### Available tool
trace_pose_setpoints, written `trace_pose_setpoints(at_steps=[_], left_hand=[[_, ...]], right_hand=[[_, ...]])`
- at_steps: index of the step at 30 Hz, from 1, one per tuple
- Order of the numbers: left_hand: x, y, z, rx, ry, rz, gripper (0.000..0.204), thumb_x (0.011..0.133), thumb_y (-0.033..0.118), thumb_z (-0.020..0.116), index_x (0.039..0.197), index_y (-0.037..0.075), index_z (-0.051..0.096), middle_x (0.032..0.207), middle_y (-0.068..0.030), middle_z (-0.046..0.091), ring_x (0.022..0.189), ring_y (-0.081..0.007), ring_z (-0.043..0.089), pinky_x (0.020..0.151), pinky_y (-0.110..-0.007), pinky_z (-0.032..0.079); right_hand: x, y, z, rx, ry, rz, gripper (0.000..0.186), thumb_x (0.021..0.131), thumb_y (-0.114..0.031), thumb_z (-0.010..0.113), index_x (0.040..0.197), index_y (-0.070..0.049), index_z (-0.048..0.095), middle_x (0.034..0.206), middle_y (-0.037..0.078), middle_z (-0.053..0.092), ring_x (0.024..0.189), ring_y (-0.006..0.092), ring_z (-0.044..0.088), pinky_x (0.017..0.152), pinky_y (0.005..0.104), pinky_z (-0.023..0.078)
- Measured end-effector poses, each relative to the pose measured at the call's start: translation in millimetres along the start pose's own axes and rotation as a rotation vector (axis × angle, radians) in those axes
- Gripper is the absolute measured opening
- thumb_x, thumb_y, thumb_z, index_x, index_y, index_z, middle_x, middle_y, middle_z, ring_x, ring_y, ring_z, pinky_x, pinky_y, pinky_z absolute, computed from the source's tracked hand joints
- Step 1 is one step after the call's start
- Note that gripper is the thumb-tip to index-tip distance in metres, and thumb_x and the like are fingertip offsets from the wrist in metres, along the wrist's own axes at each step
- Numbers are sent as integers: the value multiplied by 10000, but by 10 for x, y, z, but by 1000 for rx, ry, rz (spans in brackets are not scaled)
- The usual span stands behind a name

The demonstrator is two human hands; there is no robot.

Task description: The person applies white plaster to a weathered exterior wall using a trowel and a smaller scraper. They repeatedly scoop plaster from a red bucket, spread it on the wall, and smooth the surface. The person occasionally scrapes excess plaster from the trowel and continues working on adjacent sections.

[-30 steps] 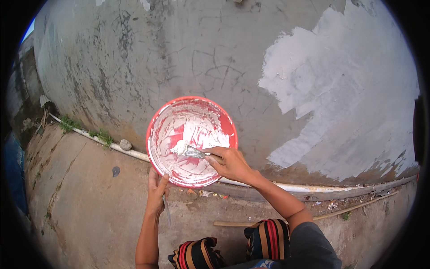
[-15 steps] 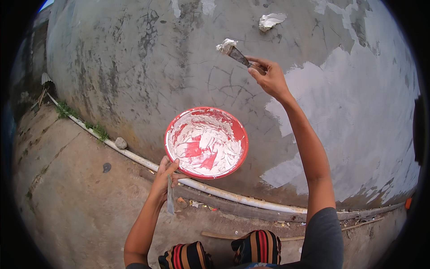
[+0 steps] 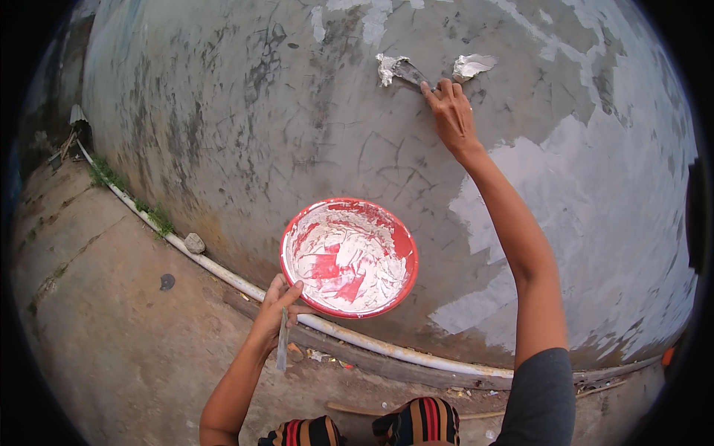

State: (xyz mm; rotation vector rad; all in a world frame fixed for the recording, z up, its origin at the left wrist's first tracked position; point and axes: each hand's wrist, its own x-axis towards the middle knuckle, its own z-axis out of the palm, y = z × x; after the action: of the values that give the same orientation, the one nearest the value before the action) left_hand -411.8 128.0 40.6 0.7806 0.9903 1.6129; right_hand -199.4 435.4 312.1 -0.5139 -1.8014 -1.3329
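My left hand (image 3: pixel 277 308) grips the rim of a red bowl (image 3: pixel 349 256) smeared with white putty, and a thin flat blade (image 3: pixel 282 340) hangs down from the same hand. My right hand (image 3: pixel 451 111) is stretched up to the grey wall (image 3: pixel 297 134). It holds a putty knife (image 3: pixel 401 70) whose blade presses a lump of white putty onto the wall. A second dab of white putty (image 3: pixel 473 65) sits just right of the knife.
A large white puttied patch (image 3: pixel 595 201) covers the wall at right. A white pipe (image 3: pixel 357 338) runs along the wall's foot, with a small stone (image 3: pixel 194 242), weeds (image 3: pixel 152 215) and a concrete floor (image 3: pixel 104 312). My striped trouser legs (image 3: pixel 416 424) show at the bottom.
My right hand lifted the putty knife out of the bowl and raised it to the wall, where it now presses putty on. The bowl has dropped lower in view.
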Motion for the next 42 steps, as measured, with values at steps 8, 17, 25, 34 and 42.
trace_pose_setpoints(at_steps=[8, 17, 25, 34, 42], left_hand=[[29, -10, -27, -46, -17, -15, 479, 949, 263, 608, 1315, 34, 401, 1216, -157, 542, 725, -197, 707, 351, -154, 352], [-41, -2, -8, -37, -12, 33, 447, 952, 246, 595, 1295, 34, 402, 1168, -174, 570, 783, -268, 721, 332, -161, 334], [72, -137, 50, -87, -54, 43, 448, 943, 265, 605, 1265, 23, 407, 1149, -168, 576, 767, -250, 719, 334, -157, 344], [-202, -191, 10, 148, 50, 116, 367, 921, 174, 604, 1220, 11, 468, 1138, -132, 589, 733, -160, 670, 415, -182, 439], [-767, -1087, -519, 127, 205, -143, 401, 918, 123, 580, 1284, 23, 450, 1139, -108, 587, 749, -155, 659, 430, -188, 455]], right_hand=[[-204, -61, -161, 5, -190, 22, 579, 699, 112, 590, 1267, 2, 570, 1026, 157, 496, 936, 307, 533, 743, 361, 530], [-393, -221, -921, -3, -434, -25, 308, 742, 57, 606, 1051, 59, 605, 988, 151, 490, 956, 282, 545, 668, 340, 565], [-781, 127, -627, 236, -312, 85, 544, 703, 149, 562, 1213, -34, 611, 1027, 163, 487, 953, 308, 519, 719, 393, 513], [-1306, -1052, -1713, 1214, -898, 468, 285, 847, -148, 643, 1112, -49, 671, 853, 166, 685, 771, 325, 664, 686, 376, 513], [-2534, -2129, -1476, 1111, -1083, 223, 274, 840, -236, 666, 1060, -76, 693, 937, 124, 698, 894, 274, 639, 744, 391, 518]])
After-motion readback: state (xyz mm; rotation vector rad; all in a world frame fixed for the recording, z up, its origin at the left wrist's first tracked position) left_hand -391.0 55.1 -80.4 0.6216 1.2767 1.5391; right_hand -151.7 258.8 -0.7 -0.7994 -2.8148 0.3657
